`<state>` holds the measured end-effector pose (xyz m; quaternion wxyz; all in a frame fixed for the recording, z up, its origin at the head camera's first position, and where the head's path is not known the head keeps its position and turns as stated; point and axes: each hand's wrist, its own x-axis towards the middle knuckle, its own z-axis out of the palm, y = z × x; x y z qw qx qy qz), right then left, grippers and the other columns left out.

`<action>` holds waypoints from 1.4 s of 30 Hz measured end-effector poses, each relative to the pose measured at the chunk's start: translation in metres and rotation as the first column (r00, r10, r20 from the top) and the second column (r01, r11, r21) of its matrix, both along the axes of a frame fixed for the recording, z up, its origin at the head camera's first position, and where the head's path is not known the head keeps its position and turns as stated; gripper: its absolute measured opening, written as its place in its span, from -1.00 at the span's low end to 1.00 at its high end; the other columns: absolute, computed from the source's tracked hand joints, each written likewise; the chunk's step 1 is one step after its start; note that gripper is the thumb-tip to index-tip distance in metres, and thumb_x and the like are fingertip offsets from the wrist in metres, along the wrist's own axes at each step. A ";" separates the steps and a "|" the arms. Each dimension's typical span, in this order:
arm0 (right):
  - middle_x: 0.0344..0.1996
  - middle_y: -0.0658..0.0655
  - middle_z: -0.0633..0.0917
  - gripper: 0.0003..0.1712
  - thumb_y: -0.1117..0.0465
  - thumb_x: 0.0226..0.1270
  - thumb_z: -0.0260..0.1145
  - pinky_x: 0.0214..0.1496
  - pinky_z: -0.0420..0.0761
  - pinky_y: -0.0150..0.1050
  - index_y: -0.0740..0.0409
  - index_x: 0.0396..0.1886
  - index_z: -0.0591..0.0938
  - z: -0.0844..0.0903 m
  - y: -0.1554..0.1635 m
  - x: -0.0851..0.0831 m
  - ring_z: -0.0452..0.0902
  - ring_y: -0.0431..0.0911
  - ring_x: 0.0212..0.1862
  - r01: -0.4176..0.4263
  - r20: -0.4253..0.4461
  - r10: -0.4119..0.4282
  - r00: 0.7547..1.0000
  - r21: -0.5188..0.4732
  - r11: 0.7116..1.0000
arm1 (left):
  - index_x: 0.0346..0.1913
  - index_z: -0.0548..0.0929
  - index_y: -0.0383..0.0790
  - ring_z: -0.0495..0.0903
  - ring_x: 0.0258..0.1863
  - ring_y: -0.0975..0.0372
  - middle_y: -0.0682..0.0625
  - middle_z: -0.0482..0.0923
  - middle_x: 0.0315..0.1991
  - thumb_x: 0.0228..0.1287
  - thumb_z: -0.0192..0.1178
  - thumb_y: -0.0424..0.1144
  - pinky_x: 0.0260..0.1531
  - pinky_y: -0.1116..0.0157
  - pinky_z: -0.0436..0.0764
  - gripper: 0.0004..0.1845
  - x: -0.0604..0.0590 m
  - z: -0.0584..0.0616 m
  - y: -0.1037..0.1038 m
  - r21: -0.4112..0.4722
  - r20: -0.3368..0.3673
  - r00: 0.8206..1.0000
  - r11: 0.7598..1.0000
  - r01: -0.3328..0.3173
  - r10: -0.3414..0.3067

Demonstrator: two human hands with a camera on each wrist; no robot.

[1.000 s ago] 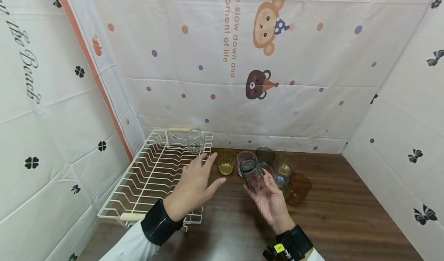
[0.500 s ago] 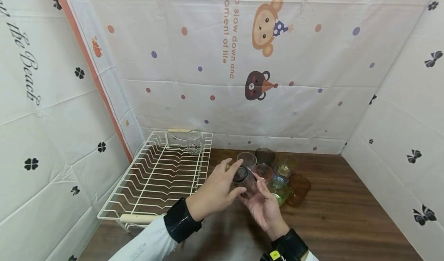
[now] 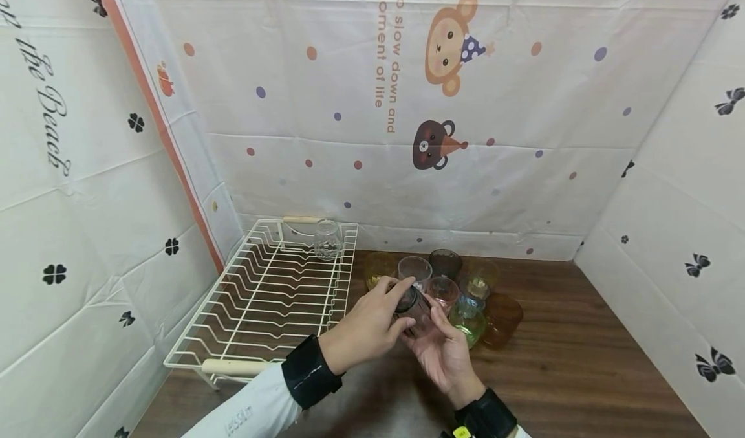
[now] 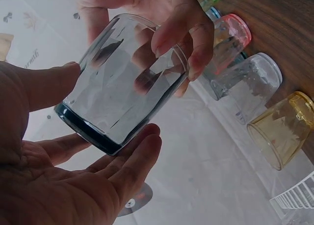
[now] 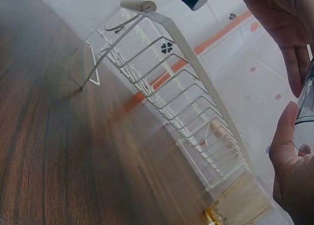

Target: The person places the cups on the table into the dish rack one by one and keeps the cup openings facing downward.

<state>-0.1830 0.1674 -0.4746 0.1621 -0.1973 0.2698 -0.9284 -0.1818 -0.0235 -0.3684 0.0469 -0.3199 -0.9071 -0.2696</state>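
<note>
A smoky grey drinking glass [image 3: 418,310] is held tilted between my two hands, above the table near the rack's right side. My right hand [image 3: 443,360] grips it round its rim end. My left hand [image 3: 362,327] has its thumb on one side of the dark thick base and its fingers on the other. In the left wrist view the faceted glass [image 4: 117,87] has nothing visible in it. The right wrist view shows only an edge of the glass [image 5: 305,122], partly behind the fingers.
A white wire dish rack [image 3: 256,295] stands at left, with a clear glass [image 3: 328,239] at its back right corner. Several coloured glasses cluster behind and right of my hands, among them a yellow one [image 3: 377,266], a green one [image 3: 468,325] and an amber one [image 3: 502,318].
My left hand has moved right from beside the rack to the grey glass and taken its base end. My right hand has tilted the glass and shifted slightly left.
</note>
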 end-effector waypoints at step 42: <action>0.39 -0.02 0.59 -0.45 0.25 0.80 -0.12 0.37 0.69 -0.05 0.16 0.66 0.25 -0.001 -0.007 0.004 0.54 -0.14 0.43 0.448 -0.339 -0.321 0.884 0.421 0.788 | 0.60 0.40 -0.14 0.68 -0.07 0.01 -0.26 0.54 0.23 0.48 0.38 -0.12 -0.02 -0.01 0.68 -0.28 -0.007 0.025 -0.033 0.095 -0.045 0.987 0.984 -0.149 0.154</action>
